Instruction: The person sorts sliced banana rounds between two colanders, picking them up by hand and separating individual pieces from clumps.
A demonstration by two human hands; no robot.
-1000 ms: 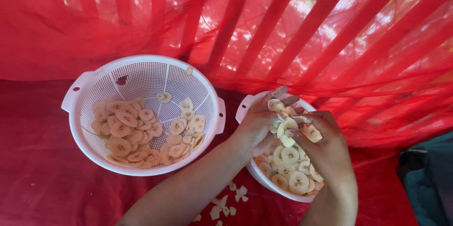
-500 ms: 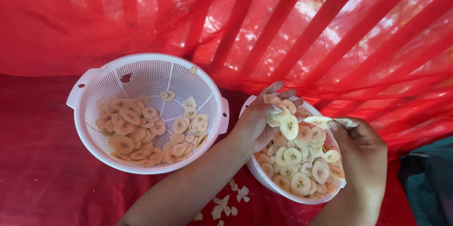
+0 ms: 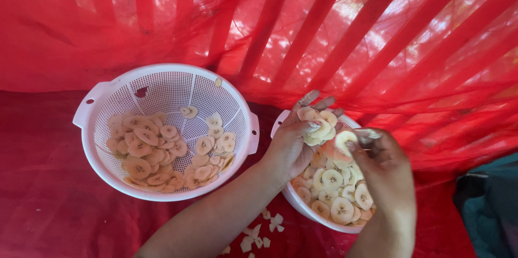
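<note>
My left hand (image 3: pixel 294 142) is cupped over the small white bowl (image 3: pixel 302 208), holding a clump of pale banana slices (image 3: pixel 317 124) against its fingers. My right hand (image 3: pixel 380 169) hovers over the same bowl and pinches a single banana slice (image 3: pixel 343 140) right beside the clump. More round banana slices (image 3: pixel 337 193) fill the bowl under both hands. To the left stands a large white colander (image 3: pixel 167 88) with several separated slices (image 3: pixel 156 153) spread across its bottom.
Everything rests on red netting cloth (image 3: pixel 48 204), which also hangs as a backdrop over slats (image 3: pixel 350 26). A few white scraps (image 3: pixel 259 234) lie on the cloth in front of the bowl. A dark teal object (image 3: pixel 488 204) sits at the right edge.
My right hand moved out to the right with a slice, then came back toward my left hand. The clump stays in my left hand.
</note>
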